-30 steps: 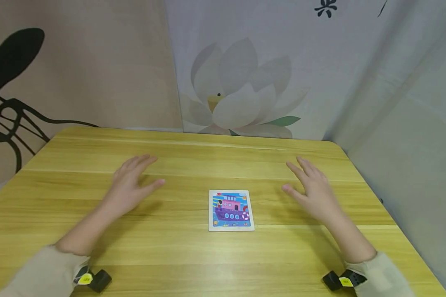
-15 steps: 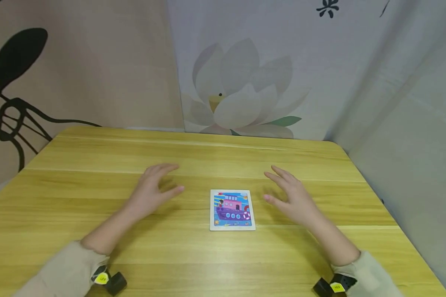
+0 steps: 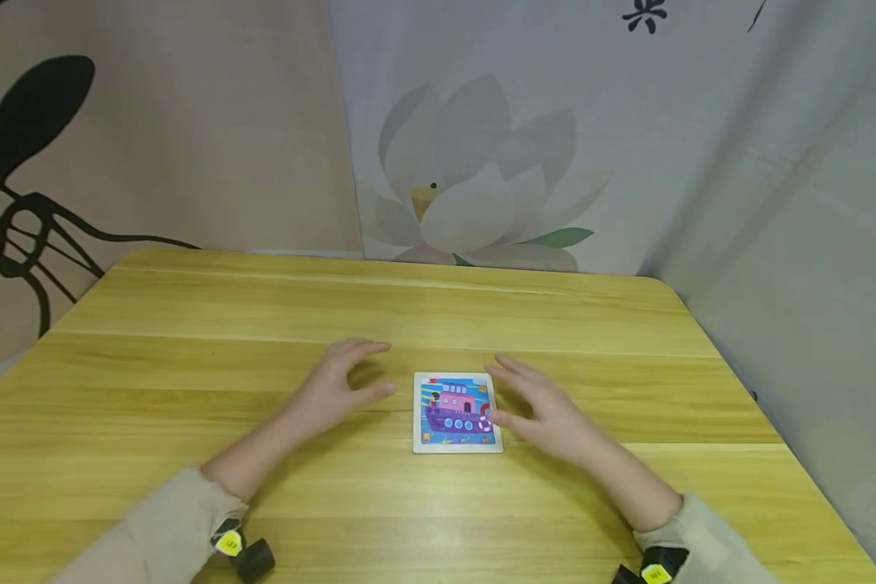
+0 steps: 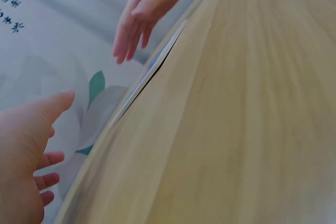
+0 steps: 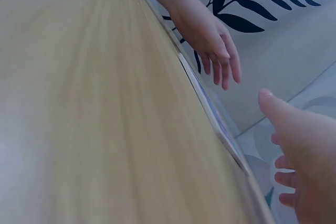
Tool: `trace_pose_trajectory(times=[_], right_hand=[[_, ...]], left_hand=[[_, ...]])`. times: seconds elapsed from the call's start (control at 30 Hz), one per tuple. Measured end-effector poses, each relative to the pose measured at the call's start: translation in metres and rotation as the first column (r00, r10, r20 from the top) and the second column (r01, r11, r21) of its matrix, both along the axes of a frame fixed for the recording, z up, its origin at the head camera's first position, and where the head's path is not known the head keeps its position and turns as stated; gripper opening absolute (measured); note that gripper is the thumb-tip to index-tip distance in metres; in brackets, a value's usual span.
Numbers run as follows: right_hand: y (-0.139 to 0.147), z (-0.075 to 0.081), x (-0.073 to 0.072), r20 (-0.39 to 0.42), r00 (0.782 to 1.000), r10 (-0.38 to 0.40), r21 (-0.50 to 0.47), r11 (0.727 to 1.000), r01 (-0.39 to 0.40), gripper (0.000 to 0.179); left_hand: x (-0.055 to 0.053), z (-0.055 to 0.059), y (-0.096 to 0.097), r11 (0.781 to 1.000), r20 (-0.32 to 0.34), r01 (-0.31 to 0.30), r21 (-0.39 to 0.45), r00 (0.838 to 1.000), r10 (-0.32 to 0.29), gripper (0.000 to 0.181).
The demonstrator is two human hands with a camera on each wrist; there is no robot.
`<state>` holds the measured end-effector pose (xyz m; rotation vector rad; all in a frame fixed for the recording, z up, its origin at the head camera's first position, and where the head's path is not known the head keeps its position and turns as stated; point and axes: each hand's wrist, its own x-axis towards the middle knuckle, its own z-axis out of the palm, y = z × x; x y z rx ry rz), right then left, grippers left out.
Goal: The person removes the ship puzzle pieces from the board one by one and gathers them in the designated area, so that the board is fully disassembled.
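Boat-picture board [image 3: 453, 414] flat on wooden table [image 3: 380, 507]. Left hand [image 3: 331, 395] near board's left edge, thumb and fingers apart. Right hand [image 3: 551, 415] at board's right edge, thumb and fingers likewise apart.

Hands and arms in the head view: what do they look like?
The left hand and right hand are ungloved, and both sleeves are plain beige. Each cuff bears a blocky black device with a yellow label, its print too small to read.
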<state>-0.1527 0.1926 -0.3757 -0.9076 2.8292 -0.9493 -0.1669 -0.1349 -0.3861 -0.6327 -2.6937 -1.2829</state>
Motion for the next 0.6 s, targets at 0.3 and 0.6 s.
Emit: trace_pose_trajectory(times=[0.3,0.6], right_hand=[[-0.007,-0.014,0.0,0.062,0.997,0.049,-0.003,0.999,-0.049,0.068],[-0.011,-0.019,-0.001,0.1,0.994,0.053,0.033,0.998,-0.057,0.068]], left_hand=[[-0.003,-0.005,0.016,0.997,0.023,0.068,0.021,0.997,-0.069,0.057],[-0.008,-0.011,0.03,0.996,0.03,0.094,0.006,0.995,-0.094,0.052]])
